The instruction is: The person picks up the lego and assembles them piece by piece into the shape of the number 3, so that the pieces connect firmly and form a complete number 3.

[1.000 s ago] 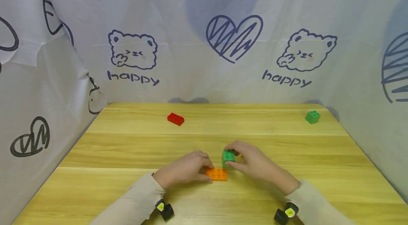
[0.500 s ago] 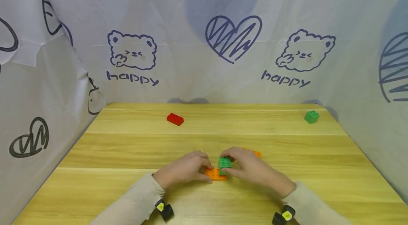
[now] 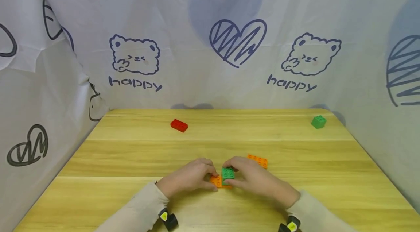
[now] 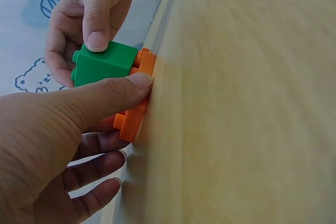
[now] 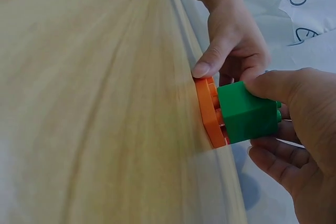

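Observation:
In the head view my left hand pinches a thin orange building brick by its left end, thumb at the near side, and the brick lies on the table. My right hand grips a taller green building brick between thumb and fingers, over the orange one's right part. The right wrist view shows the green brick right at the studs of the orange brick, with studs visible between them. From the left wrist, the left thumb covers part of the orange brick.
Another orange brick lies just beyond the right hand. Farther back are a red brick at left of centre and a second green brick at right. A white cloth with drawings hangs behind the wooden table.
My right hand has brought the green brick left and nearer, from beyond the orange brick's right end to over its right part. The left hand keeps its hold. The other orange brick has come into view.

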